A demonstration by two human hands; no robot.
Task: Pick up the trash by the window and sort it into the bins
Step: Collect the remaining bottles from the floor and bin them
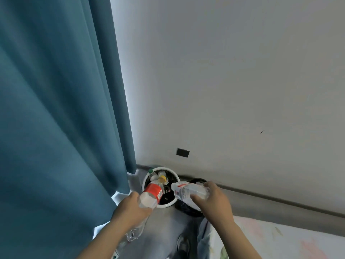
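My left hand (130, 208) grips a clear plastic bottle with a red label (152, 193), tilted neck-first over the white bin (144, 181). A second clear crumpled bottle (135, 231) hangs below the same hand. My right hand (214, 199) holds a clear bottle with a red-and-white label (188, 191), lying sideways between the two bins. The white bin holds several bottles, one with a yellow cap (162, 178) and one with a green cap (150, 171). A black bin (197, 181) stands right of it, partly hidden by my right hand.
A teal curtain (56, 109) hangs on the left, reaching the floor beside the white bin. A white wall with a dark socket (183, 152) and a grey skirting board (270, 202) runs behind. A floral bed cover (280, 240) lies at lower right. My shoe (183, 243) stands on grey floor.
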